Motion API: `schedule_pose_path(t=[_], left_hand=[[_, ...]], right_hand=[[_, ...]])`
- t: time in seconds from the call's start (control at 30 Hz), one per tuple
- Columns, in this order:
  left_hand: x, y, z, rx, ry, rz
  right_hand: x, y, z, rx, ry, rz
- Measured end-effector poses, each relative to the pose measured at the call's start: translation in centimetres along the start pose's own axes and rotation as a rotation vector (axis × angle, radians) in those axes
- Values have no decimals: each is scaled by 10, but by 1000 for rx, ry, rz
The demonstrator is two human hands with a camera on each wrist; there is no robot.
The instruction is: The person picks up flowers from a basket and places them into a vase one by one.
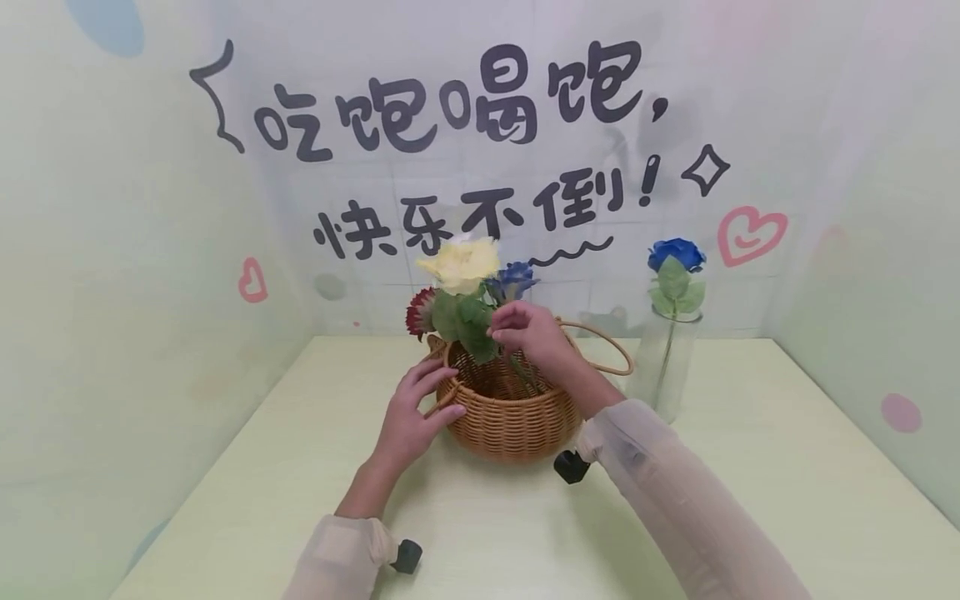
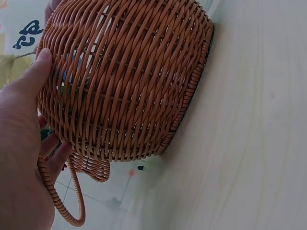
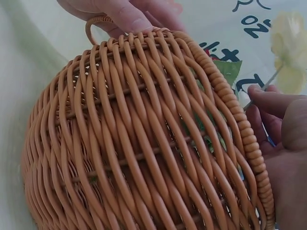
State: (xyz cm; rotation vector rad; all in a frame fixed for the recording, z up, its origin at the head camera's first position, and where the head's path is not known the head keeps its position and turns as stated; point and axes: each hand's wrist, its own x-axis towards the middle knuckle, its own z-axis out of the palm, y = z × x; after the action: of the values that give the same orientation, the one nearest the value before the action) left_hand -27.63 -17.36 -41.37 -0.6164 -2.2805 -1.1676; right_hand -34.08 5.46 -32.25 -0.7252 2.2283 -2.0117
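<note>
The right hand [image 1: 543, 342] pinched the yellow flower [image 1: 463, 265] by its stem over the basket [image 1: 517, 429]; the left hand [image 1: 411, 414] gripped the basket's left rim. A red flower [image 1: 420, 313] showed left, a blue flower [image 1: 512, 281] right; farther right stood a vase [image 1: 686, 367].

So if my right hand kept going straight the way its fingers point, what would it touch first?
Probably the green leaves just below the pale yellow flower: in the head view they lie right past the fingertips of your right hand, though depth there is hard to judge.
</note>
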Motion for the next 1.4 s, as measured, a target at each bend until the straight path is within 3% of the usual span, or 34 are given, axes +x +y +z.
schedule_pose_path(t=[0.67,0.83,1.03,1.4], left_hand=[[-7,0,-4,-11,21,-3],[-7,-1,-3,-9,15,-1],[-5,0,-1,-8,23,15],[-2,-2,-2,6,17,38]], right_hand=[[-11,-13,-27,157,260,-61],[-21,-19,-38,286,306,-59],[-30,-25,-55,454,364,-123],[-36,-36,-84,488,487,-193]])
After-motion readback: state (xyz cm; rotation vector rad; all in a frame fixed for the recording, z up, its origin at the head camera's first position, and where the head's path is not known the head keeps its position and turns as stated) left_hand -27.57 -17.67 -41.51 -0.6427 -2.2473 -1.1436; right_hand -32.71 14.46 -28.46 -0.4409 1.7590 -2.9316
